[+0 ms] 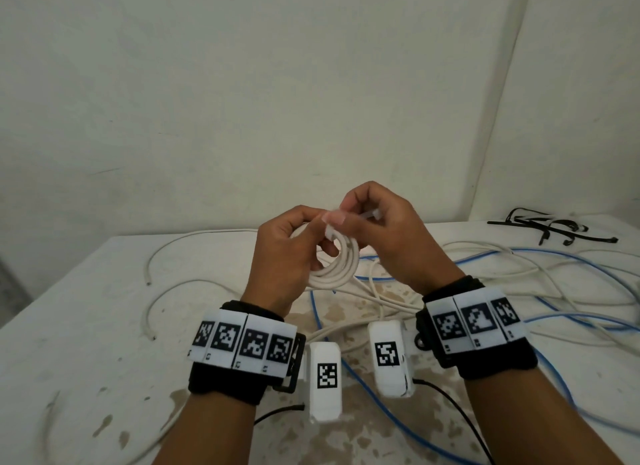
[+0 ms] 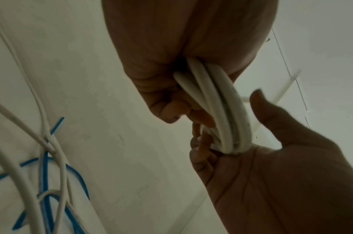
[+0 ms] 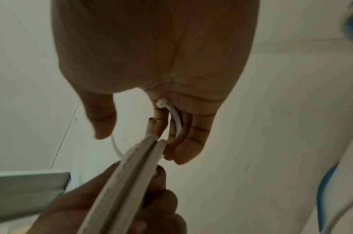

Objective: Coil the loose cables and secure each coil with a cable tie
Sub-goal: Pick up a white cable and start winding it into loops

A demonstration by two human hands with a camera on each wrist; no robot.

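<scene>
Both hands (image 1: 332,236) hold white coil (image 1: 334,270) above table (image 1: 86,326).

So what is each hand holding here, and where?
Left hand grips the white cable coil by its upper turns; right hand pinches a white cable tie looped at the coil's top.

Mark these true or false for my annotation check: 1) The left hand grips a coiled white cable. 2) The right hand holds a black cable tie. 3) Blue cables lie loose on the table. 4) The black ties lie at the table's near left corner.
1) True: the left hand grips the coiled white round cable.
2) False: the right hand holds a thin white plastic cable tie.
3) True: thin blue cables lie loose on the white table.
4) False: the black plastic ties lie at the far right.
</scene>
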